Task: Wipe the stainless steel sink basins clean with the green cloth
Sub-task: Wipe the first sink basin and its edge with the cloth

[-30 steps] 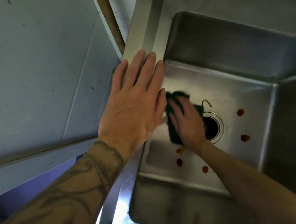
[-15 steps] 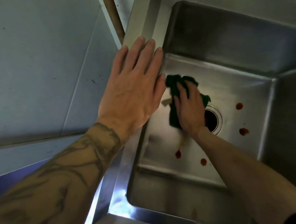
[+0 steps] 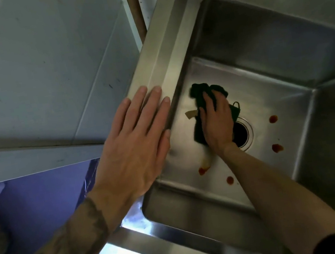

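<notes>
A deep stainless steel sink basin (image 3: 263,72) fills the right of the head view. On its floor, just left of the round drain (image 3: 243,133), lies the dark green cloth (image 3: 200,97). My right hand (image 3: 217,123) presses flat on the cloth, fingers pointing to the far left. My left hand (image 3: 137,136) rests flat, fingers straight, on the basin's left rim (image 3: 162,46). Several red spots mark the floor: two right of the drain (image 3: 273,119) and two near the front (image 3: 230,180), one with a pale smear trailing up toward the cloth.
A pale wall panel (image 3: 32,71) stands left of the sink. A brown pipe (image 3: 134,7) runs up beside the rim. The bright front rim of the sink (image 3: 159,246) crosses the bottom, with a purple floor area (image 3: 33,214) below left.
My right hand has slid the cloth from the front left toward the far left of the basin floor, smearing one red spot into a pale streak. My left hand stays on the rim.
</notes>
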The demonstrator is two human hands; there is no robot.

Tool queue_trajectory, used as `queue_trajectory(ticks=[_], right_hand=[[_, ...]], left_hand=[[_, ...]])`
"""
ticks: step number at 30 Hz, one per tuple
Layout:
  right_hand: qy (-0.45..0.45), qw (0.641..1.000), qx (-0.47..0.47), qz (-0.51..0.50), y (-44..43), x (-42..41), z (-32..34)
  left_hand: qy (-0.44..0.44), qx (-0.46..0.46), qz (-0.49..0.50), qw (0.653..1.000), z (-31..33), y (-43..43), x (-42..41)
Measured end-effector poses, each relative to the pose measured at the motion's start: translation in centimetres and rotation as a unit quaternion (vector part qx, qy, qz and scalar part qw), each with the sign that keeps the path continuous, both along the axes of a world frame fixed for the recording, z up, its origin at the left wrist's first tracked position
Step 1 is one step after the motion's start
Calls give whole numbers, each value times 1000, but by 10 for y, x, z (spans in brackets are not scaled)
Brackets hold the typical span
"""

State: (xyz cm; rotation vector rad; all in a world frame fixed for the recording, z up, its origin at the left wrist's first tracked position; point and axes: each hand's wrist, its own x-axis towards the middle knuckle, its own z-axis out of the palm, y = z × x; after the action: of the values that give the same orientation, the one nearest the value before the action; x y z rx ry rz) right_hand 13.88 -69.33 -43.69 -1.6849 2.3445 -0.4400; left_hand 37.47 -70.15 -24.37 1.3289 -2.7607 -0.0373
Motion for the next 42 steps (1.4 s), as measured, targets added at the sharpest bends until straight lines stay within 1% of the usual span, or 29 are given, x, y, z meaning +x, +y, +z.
queue_trajectory(ticks=[2, 4, 6, 7, 8, 9, 11, 12, 14, 15, 16, 18, 19, 20, 21, 22, 24, 26, 27, 28, 29, 31, 32, 33, 34, 36, 38, 40, 42], right_hand=[[2, 1000, -15, 18, 16, 23, 0], [1, 987, -21, 157, 52, 39, -1], [7, 945, -3, 327, 83, 29, -2], [12, 925, 7, 380, 86, 16, -2], [14, 921, 7, 389, 83, 4, -3], [13, 933, 3, 359, 75, -6, -3], [20, 978, -7, 208, 52, -11, -3], [23, 991, -8, 130, 43, -2, -1], [12, 998, -10, 56, 43, 29, 1], [2, 997, -13, 77, 53, 41, 0], [-3, 990, -21, 141, 68, 48, -1], [1, 953, -8, 303, 101, 43, -2], [10, 935, 5, 355, 106, 31, -2], [16, 929, 7, 369, 105, 21, -3], [16, 940, 6, 341, 97, 13, -4], [11, 961, 1, 276, 84, 8, -6], [10, 995, 4, 95, 54, 11, -5], [2, 1000, 0, -8, 39, 36, 1], [-4, 1000, -3, 2, 42, 47, 2], [-9, 998, -4, 63, 54, 54, 2], [-8, 986, -1, 164, 73, 56, 0], [1, 936, 20, 352, 107, 42, 2], [7, 917, 27, 399, 115, 30, 1], [8, 916, 25, 399, 116, 21, 1], [0, 932, 18, 362, 112, 16, 1], [-19, 977, 5, 212, 93, 21, -1], [-22, 996, 4, 91, 73, 49, 2], [-23, 996, 5, 87, 69, 73, 4], [-17, 977, 2, 213, 89, 73, 0]], left_hand=[[-2, -2, 2, 1000, -1, -1, -1], [-8, -5, 0, 1000, -2, -3, -1], [-17, 2, -3, 1000, -1, -4, -1], [-23, 2, -3, 1000, -1, -3, 0], [-27, 2, 0, 1000, 0, -3, 0], [-31, -1, 2, 1000, 0, -3, -1], [-38, -7, -1, 999, 0, -3, -2], [-38, -10, -2, 999, 0, -3, -2], [-37, -7, -4, 999, 0, -3, -1], [-37, -4, -5, 999, 0, -3, -1], [-39, -3, -6, 999, 0, -3, -1], [-41, 4, -9, 999, 0, -4, 0], [-41, 6, -10, 999, 1, -4, 0], [-40, 7, -8, 999, 1, -4, 0], [-35, 5, -5, 999, 2, -4, -1], [-29, 3, -3, 1000, 2, -4, -2], [-25, -1, -6, 1000, 3, -4, -3], [-28, -5, -6, 1000, 2, -4, -3], [-31, -4, -7, 999, 1, -3, -2], [-35, -2, -8, 999, 1, -3, -1], [-40, -1, -9, 999, 2, -4, -1], [-45, 5, -12, 999, 2, -5, -1], [-46, 7, -11, 999, 2, -4, -1], [-49, 8, -9, 999, 2, -4, -2], [-51, 6, -7, 999, 3, -3, -2], [-50, 6, -7, 999, 3, -3, -3], [-47, 6, -7, 999, 3, -3, -3], [-49, 3, -7, 999, 4, -4, -3], [-50, 5, -6, 999, 4, -3, -3]])
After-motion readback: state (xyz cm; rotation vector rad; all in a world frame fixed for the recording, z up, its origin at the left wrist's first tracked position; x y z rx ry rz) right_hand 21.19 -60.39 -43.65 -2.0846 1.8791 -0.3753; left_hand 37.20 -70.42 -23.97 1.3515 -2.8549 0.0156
